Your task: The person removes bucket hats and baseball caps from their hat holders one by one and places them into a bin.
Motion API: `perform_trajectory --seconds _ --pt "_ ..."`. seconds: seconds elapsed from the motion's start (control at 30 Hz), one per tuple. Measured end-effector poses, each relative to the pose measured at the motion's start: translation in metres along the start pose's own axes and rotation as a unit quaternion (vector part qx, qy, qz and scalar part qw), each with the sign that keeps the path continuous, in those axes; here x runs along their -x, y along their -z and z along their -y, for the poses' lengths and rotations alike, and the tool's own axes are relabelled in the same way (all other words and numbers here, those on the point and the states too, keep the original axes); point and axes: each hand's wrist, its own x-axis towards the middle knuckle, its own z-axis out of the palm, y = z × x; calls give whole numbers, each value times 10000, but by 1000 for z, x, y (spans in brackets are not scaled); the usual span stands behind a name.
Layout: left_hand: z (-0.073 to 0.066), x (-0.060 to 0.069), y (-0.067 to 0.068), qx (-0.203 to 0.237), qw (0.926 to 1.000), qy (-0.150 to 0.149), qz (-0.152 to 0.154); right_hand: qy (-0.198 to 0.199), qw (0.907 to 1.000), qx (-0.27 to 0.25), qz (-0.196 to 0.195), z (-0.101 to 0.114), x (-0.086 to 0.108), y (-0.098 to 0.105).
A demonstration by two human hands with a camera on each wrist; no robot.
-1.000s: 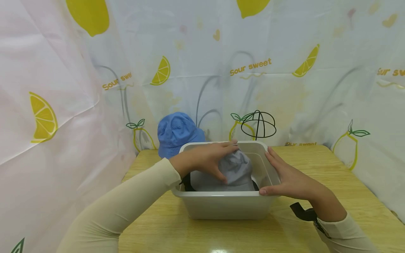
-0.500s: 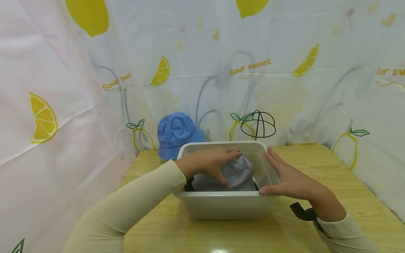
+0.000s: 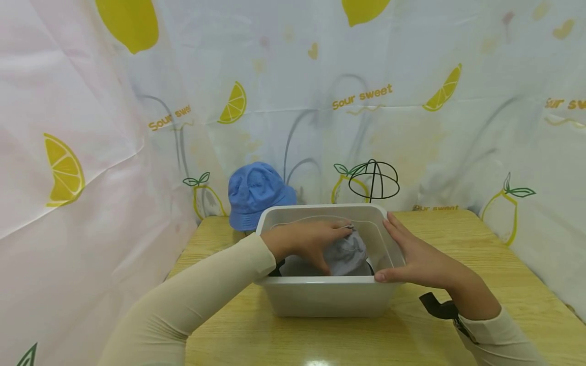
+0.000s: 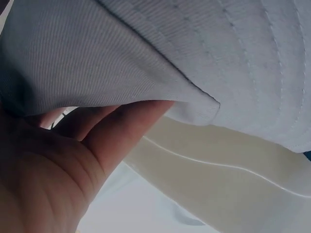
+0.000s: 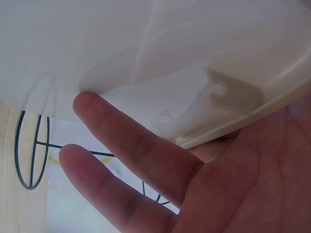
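A grey bucket hat (image 3: 347,253) with a stitched brim lies in a white plastic basin (image 3: 326,299) on the table. My left hand (image 3: 303,240) reaches over the basin's left side and grips the hat, thumb toward me and fingers on the far side. Up close in the left wrist view, the hat's grey brim (image 4: 228,53) hangs over the fingers and hides their tips. At the basin's right side, my right hand (image 3: 423,263) rests with its thumb on the front corner and its spread fingers (image 5: 141,145) along the outer wall.
Behind the basin to the left, a blue bucket hat (image 3: 258,192) sits on a support mostly hidden from view. A black wire hat stand (image 3: 374,182) rises behind the basin. Wood-grain table (image 3: 458,239) shows on both sides; lemon-print curtain (image 3: 293,61) closes off the back.
My left hand has moved lower and slightly right with the grey hat, which sits deeper in the basin. The right hand and the basin have stayed in place.
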Motion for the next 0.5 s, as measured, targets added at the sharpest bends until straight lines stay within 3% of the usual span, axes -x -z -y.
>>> perform_trajectory --seconds 0.5 --pt "1 -6 -5 -47 9995 34 309 2 10000 -52 33 -2 -1 0"
